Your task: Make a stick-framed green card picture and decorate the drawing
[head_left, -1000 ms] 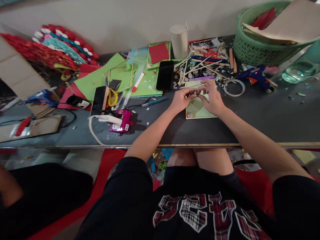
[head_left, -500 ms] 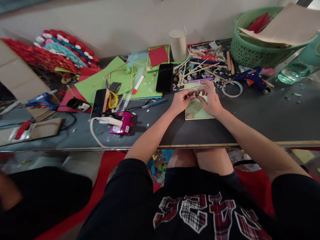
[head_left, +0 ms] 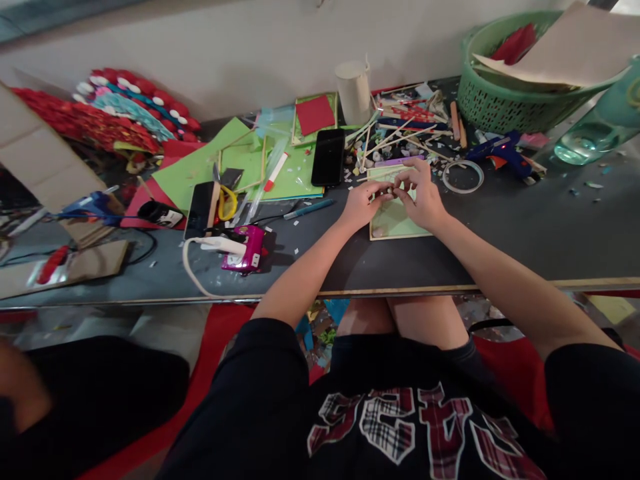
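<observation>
Above a pale green panel with a thin light frame [head_left: 400, 223], my left hand [head_left: 364, 203] and my right hand [head_left: 421, 197] meet at their fingertips. Both are closed in a pinch around small items between them, too tiny to make out. A small pale pebble [head_left: 377, 233] lies in the panel's lower left corner. Behind my hands are a purple stick [head_left: 399, 161] and a pile of pebbles and thin sticks [head_left: 393, 141]. To the right of my right hand rests a roll of clear tape [head_left: 463, 177].
A blue glue gun [head_left: 505, 153], a green basket [head_left: 515, 100] and a clear bottle [head_left: 585, 143] stand right. Left are a black phone [head_left: 329, 157], a blue pen [head_left: 309, 209], a magenta power adapter [head_left: 244, 250] and yellow scissors [head_left: 227, 204]. A person's arm [head_left: 23, 387] shows lower left.
The view has shifted slightly. My hands stay together over the panel, with only small finger movements. The person's arm at the lower left has moved a little to the right.
</observation>
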Demonstrator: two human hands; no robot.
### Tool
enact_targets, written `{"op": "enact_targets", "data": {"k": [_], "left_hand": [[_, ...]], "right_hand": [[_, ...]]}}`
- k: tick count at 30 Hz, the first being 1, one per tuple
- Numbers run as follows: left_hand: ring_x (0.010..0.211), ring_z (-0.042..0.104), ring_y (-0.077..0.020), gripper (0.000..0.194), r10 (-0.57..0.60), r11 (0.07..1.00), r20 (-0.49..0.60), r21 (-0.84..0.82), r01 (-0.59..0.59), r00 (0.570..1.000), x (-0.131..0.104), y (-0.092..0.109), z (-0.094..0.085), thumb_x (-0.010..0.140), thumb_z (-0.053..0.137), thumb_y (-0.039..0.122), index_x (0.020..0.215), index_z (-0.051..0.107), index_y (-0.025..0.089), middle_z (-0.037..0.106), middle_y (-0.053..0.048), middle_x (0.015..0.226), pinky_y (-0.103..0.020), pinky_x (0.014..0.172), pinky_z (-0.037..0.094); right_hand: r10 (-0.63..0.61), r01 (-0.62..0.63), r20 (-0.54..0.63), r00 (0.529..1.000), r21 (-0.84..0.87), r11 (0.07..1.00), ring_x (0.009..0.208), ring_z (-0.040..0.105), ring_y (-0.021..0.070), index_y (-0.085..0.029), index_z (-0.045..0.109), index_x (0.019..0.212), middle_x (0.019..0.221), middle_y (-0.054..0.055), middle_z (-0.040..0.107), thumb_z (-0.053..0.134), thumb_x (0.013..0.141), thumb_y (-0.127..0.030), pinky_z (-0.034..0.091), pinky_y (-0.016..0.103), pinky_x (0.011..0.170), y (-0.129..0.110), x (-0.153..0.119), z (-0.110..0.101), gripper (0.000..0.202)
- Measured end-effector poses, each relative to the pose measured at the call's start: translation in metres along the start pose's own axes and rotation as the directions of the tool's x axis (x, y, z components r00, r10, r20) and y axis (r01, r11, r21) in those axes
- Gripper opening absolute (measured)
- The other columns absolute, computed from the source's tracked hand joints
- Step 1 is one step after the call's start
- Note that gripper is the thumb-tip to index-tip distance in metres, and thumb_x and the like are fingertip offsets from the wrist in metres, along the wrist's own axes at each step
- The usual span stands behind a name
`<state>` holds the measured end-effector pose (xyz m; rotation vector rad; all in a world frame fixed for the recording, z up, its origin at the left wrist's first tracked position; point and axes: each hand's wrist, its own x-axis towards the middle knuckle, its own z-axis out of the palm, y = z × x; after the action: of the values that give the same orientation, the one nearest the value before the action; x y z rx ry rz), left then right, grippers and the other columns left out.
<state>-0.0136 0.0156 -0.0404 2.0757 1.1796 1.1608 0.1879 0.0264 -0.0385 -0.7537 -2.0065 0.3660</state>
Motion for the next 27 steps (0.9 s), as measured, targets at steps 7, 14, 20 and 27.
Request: {"op": "enact_targets", "data": {"k": [7,14,20,27], "left_hand": [[0.090,0.072,-0.0186,0.020,-0.022,0.999,-0.002,-0.046,0.022,1.000,-0.0008,-0.0003,-0.0005,0.093,0.078,0.023,0.112,0.082,0.019,0.082,-0.007,0.101,-0.027,0.078,0.051],[0.086,0.071,-0.0193,0.024,-0.035,0.996,0.004,-0.079,0.036,0.999,0.0005,0.0005,-0.0023,0.093,0.078,0.032,0.113,0.084,0.020,0.082,-0.007,0.097,-0.028,0.076,0.051],[0.081,0.070,-0.0172,0.021,-0.063,0.994,0.013,-0.091,0.064,0.998,-0.0002,0.0028,-0.0014,0.089,0.079,0.023,0.108,0.085,0.018,0.082,-0.005,0.094,-0.027,0.074,0.049],[0.077,0.067,-0.0158,0.020,-0.057,0.989,0.011,-0.137,0.058,0.998,0.0000,0.0021,-0.0002,0.088,0.080,0.022,0.107,0.085,0.018,0.081,-0.006,0.092,-0.027,0.070,0.046]], "right_hand": [[-0.037,0.041,0.051,0.998,-0.070,0.997,0.080,0.059,0.0216,-0.023,0.040,0.132,0.103,0.008,0.064,0.047,0.106,-0.040,0.056,0.047,0.081,0.0031,-0.0024,0.0022,0.032],[-0.058,0.065,0.075,0.995,-0.085,0.994,0.082,0.059,0.0213,-0.023,0.040,0.128,0.103,0.007,0.062,0.048,0.105,-0.035,0.057,0.047,0.083,0.0042,-0.0024,-0.0019,0.027],[-0.181,0.187,0.049,0.982,-0.172,0.967,0.084,0.060,0.0182,-0.023,0.041,0.122,0.103,0.005,0.061,0.052,0.099,-0.021,0.055,0.042,0.082,0.0075,-0.0026,0.0008,0.025],[-0.183,0.202,0.092,0.979,-0.292,0.935,0.086,0.063,0.0198,-0.022,0.039,0.120,0.105,0.008,0.064,0.049,0.097,-0.019,0.054,0.040,0.077,0.0067,-0.0017,0.0017,0.026]]}}
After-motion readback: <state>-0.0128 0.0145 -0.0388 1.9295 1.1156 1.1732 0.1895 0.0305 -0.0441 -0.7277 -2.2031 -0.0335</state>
